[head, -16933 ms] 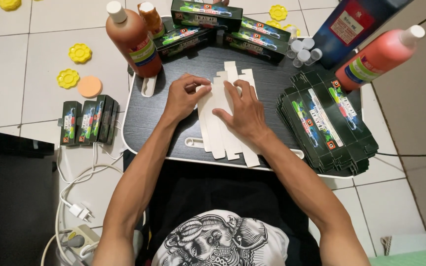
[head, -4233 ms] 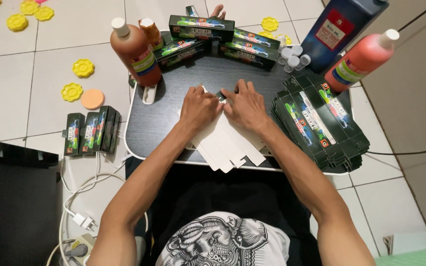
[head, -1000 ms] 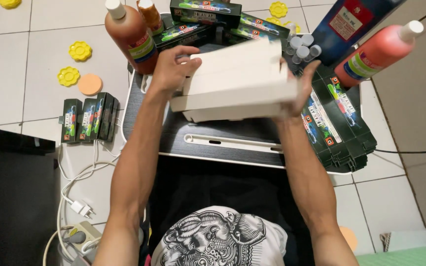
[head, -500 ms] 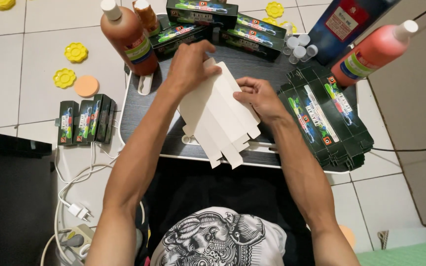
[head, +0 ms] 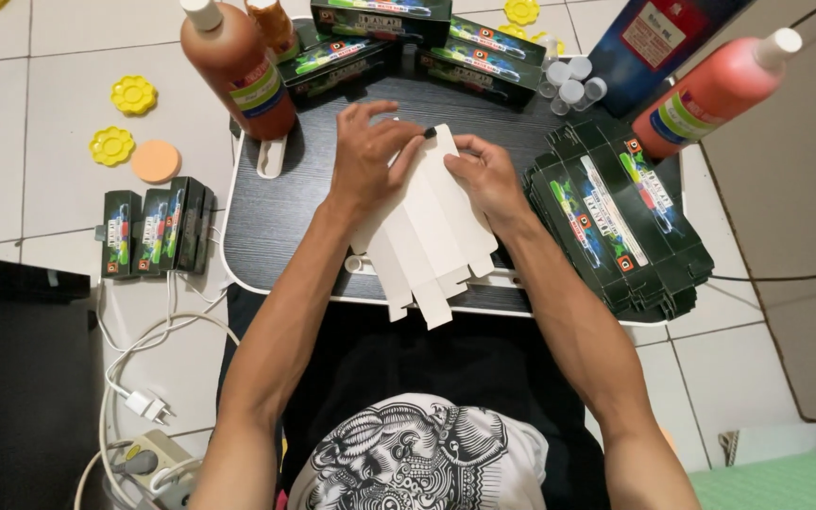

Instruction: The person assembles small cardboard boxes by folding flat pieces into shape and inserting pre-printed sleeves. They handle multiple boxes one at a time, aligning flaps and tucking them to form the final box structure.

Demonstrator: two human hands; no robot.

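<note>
A flat white unfolded carton blank (head: 427, 241) lies white side up on the dark lap table (head: 266, 217), its flaps reaching over the near edge. My left hand (head: 365, 151) presses on its far left part with fingers spread and bent. Pinching the far right edge of the blank is my right hand (head: 484, 170), close to a small black tab at the top. Both hands touch the same blank.
A stack of flat dark green printed cartons (head: 616, 227) sits on the table's right. Assembled dark boxes (head: 380, 38) line the far edge. Brown bottle (head: 238, 66) far left, red bottle (head: 710, 94) far right, small vials (head: 569, 80). More boxes (head: 153, 231), yellow palettes (head: 125, 118) and cables (head: 134, 397) lie on the floor.
One second ago both hands held the folded white carton raised in the air. It has since been lowered and flattened onto the table, and the hands now press it down.
</note>
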